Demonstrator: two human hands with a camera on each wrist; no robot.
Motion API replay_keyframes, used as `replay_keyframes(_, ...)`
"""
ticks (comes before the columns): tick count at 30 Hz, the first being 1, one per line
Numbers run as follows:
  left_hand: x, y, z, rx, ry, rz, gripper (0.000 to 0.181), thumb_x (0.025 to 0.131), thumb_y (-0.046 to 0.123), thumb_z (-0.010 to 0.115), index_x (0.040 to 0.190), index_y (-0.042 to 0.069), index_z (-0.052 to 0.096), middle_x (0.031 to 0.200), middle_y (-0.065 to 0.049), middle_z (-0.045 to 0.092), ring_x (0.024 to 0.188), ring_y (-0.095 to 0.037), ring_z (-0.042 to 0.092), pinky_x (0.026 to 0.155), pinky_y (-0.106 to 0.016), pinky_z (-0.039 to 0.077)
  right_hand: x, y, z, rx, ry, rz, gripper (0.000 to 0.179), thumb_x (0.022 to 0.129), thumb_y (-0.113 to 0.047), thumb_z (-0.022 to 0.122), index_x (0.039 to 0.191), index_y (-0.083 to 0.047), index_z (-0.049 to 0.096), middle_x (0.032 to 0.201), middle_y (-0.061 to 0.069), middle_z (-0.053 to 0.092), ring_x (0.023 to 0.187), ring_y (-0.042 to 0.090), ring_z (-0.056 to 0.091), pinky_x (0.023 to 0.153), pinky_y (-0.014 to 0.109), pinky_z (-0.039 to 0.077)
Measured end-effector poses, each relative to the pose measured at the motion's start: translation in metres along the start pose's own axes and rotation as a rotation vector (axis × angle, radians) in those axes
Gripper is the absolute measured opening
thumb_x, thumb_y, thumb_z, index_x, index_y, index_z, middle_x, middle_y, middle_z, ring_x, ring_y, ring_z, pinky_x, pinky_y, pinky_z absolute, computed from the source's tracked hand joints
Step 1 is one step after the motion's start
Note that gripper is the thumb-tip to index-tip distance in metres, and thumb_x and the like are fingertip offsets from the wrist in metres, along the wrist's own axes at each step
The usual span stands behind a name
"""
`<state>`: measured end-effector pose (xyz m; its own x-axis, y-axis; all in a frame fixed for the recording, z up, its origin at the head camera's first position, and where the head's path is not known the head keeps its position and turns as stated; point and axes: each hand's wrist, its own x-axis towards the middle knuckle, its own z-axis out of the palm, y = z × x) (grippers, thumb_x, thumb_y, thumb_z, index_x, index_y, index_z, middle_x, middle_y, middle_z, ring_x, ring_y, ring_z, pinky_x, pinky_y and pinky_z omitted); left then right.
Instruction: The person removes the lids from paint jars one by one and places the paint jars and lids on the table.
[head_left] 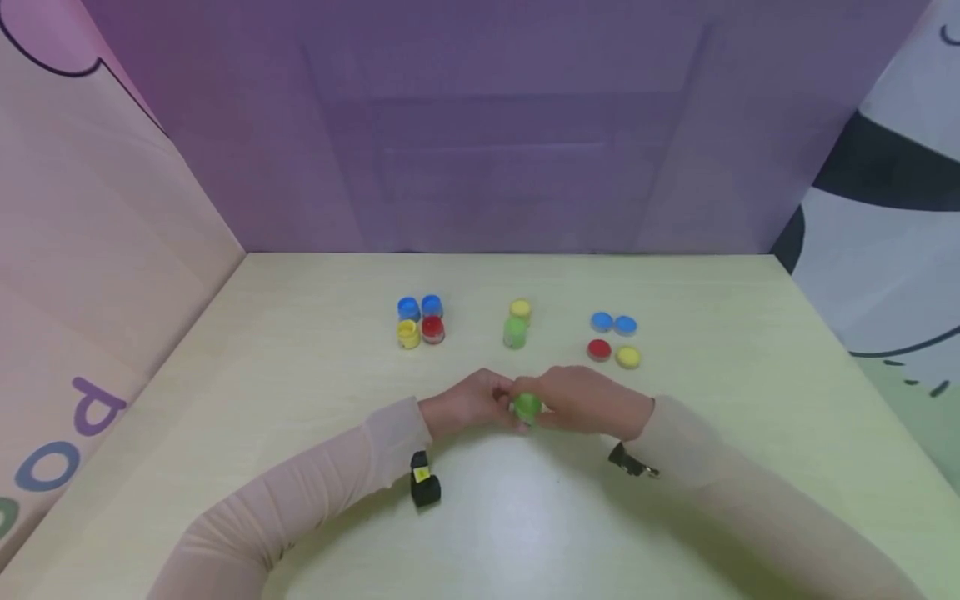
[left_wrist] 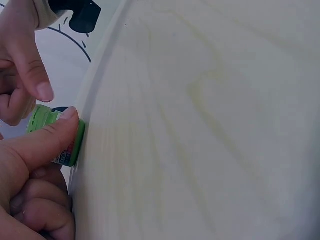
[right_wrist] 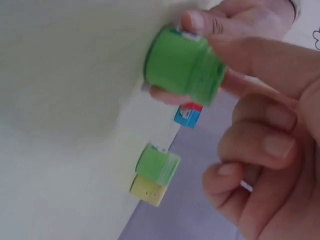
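My left hand (head_left: 476,404) grips a small green jar (right_wrist: 172,62), its thumb across the label in the left wrist view. The jar's ridged upper end (right_wrist: 207,75) points toward my right hand (head_left: 592,402). From the other side, the right hand's thumb and forefinger come round that ridged end, the forefinger right at its rim in the right wrist view. The right hand's other fingers (right_wrist: 262,135) are curled in beside it. Beyond the hands stand another green jar (head_left: 515,333) and, behind it, a yellow jar (head_left: 521,310).
On the left stand two blue jars (head_left: 408,309), a yellow jar (head_left: 408,335) and a red jar (head_left: 432,330), all without lids. On the right lie blue lids (head_left: 625,325), a red lid (head_left: 599,350) and a yellow lid (head_left: 628,357). A purple wall (head_left: 495,183) borders the table (head_left: 315,292).
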<state>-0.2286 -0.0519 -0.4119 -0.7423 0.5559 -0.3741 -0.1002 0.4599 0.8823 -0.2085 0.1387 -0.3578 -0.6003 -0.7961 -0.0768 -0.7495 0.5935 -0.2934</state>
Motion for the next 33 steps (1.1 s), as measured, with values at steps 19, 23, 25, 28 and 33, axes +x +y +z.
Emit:
replay_keyframes(19,0.000,0.001,0.002,-0.002,0.032,-0.018,0.029,0.078,0.010,0.076,0.106,0.018,0.072,0.080,0.002,0.058,0.082,-0.013,0.047,0.073,-0.028,0.038,0.007,-0.017,0.007,0.046,0.059,0.392,0.039,0.083,-0.041,0.069,0.077,-0.009,0.046,0.058,-0.001,0.038,0.050,0.012,0.036,0.044,0.024,0.026)
replay_keyframes(23,-0.001,0.002,0.001,-0.007,0.027,-0.012,0.029,0.078,0.011,0.076,0.105,0.019,0.073,0.070,0.000,0.048,0.073,-0.014,0.042,0.066,-0.027,0.034,0.008,-0.017,0.006,0.033,0.062,0.353,0.036,0.083,-0.037,0.070,0.079,-0.009,0.048,0.057,-0.002,0.038,0.050,0.011,0.036,0.044,0.023,0.027)
replay_keyframes(25,-0.001,0.003,0.001,-0.011,0.025,-0.014,0.029,0.078,0.011,0.076,0.106,0.020,0.073,0.067,0.000,0.045,0.070,-0.015,0.042,0.064,-0.027,0.034,0.008,-0.016,0.005,0.011,0.059,0.325,0.034,0.083,-0.036,0.070,0.081,-0.010,0.049,0.058,-0.002,0.040,0.050,0.011,0.037,0.045,0.022,0.028)
replay_keyframes(28,-0.001,0.002,0.000,-0.007,0.022,-0.013,0.030,0.079,0.012,0.076,0.108,0.020,0.072,0.065,0.000,0.044,0.067,-0.015,0.042,0.063,-0.026,0.033,0.006,-0.014,0.005,-0.014,0.059,0.276,0.030,0.083,-0.033,0.071,0.083,-0.011,0.050,0.059,-0.003,0.043,0.051,0.011,0.039,0.046,0.021,0.030)
replay_keyframes(33,-0.002,0.002,0.000,0.013,0.014,0.000,0.031,0.078,0.014,0.077,0.108,0.021,0.072,0.064,0.000,0.044,0.067,-0.015,0.042,0.065,-0.027,0.034,0.004,-0.013,0.002,-0.020,0.055,0.187,0.024,0.083,-0.024,0.072,0.087,-0.012,0.052,0.063,-0.005,0.049,0.054,0.010,0.042,0.050,0.020,0.036)
